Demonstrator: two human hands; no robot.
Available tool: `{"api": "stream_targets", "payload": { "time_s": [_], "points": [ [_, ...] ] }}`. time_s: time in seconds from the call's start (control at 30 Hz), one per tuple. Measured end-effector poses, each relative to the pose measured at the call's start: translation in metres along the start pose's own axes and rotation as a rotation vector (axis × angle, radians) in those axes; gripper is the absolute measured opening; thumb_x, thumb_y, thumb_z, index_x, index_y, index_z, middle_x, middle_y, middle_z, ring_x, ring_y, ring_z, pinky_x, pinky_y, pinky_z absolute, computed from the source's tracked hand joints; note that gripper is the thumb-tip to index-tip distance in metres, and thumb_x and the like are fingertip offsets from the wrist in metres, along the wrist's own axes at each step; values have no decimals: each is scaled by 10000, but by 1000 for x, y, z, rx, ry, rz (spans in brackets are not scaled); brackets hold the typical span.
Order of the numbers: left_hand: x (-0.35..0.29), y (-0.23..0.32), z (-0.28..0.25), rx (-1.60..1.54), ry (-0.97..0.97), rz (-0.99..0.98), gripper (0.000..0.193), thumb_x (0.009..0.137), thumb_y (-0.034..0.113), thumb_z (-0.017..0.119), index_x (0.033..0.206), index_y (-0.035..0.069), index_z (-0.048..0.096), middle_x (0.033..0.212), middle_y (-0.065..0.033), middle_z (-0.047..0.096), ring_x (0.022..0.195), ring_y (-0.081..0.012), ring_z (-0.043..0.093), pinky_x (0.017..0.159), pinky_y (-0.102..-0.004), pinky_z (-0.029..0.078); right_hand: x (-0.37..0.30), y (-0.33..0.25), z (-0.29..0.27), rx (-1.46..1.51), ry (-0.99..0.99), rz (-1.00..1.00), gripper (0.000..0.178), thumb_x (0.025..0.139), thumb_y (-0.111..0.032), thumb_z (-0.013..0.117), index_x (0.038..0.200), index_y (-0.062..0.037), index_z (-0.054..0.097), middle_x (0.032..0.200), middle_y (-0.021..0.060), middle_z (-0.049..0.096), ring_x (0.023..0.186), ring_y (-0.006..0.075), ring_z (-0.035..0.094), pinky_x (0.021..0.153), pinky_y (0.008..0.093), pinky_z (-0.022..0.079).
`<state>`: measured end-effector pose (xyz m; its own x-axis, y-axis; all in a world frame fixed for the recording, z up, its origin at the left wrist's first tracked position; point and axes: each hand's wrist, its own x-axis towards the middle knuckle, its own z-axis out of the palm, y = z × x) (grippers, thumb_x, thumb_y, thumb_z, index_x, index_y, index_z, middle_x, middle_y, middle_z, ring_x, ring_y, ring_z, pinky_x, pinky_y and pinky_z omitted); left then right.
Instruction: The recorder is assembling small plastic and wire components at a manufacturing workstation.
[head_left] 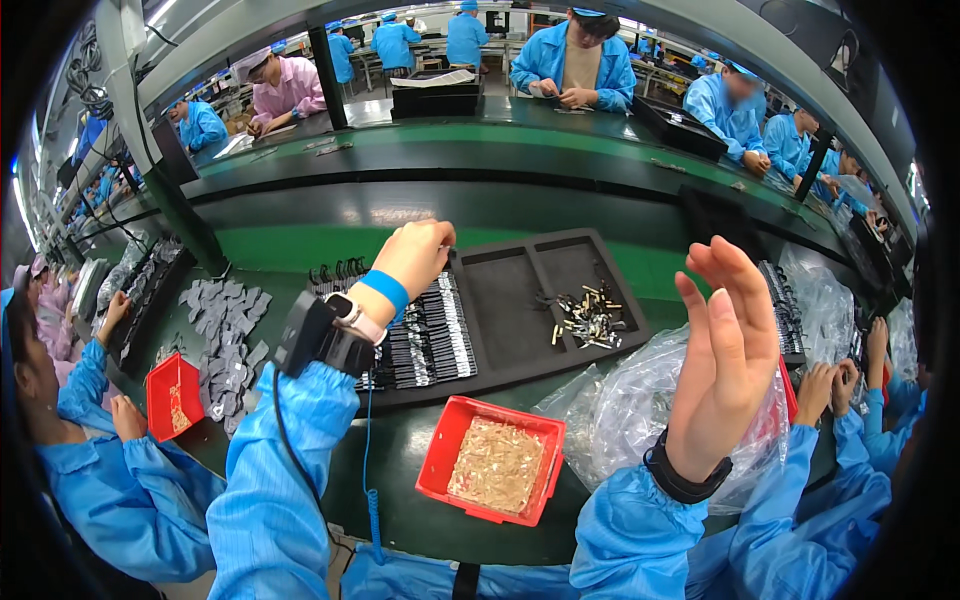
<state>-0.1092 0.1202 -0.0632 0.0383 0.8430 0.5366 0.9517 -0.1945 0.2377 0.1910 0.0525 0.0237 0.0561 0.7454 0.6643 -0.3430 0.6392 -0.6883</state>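
Note:
My left hand (412, 262) is over the far edge of a black foam tray (500, 345), its fingers curled together; whatever they hold is hidden. Below it, the tray's left section is packed with a row of black strip-like parts with cables (425, 335). The right section carries a loose pile of small silver, gold and black pieces (592, 318). My right hand (728, 345) is raised above a crumpled clear plastic bag (630, 405), fingers stretched upward and apart, holding nothing. In front of the tray stands a red bin (435, 470) full of small tan-gold pieces.
A coiled blue cord (373, 510) hangs at the near edge. Many flat grey pieces (220, 320) lie to the left, beside another red bin (160, 405). Co-workers in blue sit close on both sides. Beyond runs a green and black bench (420, 145) with people behind it.

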Motion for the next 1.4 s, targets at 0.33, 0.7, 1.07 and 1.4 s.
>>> {"api": "stream_targets", "payload": {
  "time_s": [0.33,0.7,1.07,1.4],
  "points": [
    [-2,-25,30,-29,-221,-89,107,743,29,602,833,16,658,781,-173,651,758,-337,636,721,-385,508,3,-8,-18,31,22,-51,309,823,-24,513,1108,93,541,1025,182,608,994,221,572,921,338,407],
    [-4,-36,36,-72,-286,-30,218,738,-3,593,941,30,667,860,-174,660,809,-330,639,758,-366,509,1,-10,-15,34,2,-24,284,818,-24,510,1071,99,557,1006,169,608,981,214,577,922,318,405],
    [-6,-44,35,-9,-357,-31,254,706,-32,632,954,13,662,885,-167,667,833,-313,646,762,-349,514,1,-9,-15,37,-14,-22,253,820,-26,517,1036,92,573,991,156,613,944,203,590,892,304,415],
    [0,-38,28,-152,-378,-73,261,731,-26,608,982,17,662,899,-171,669,840,-303,651,775,-338,513,2,-8,-17,47,-30,-13,217,815,-22,520,993,79,590,969,141,615,897,201,599,858,302,426]
  ]
}}
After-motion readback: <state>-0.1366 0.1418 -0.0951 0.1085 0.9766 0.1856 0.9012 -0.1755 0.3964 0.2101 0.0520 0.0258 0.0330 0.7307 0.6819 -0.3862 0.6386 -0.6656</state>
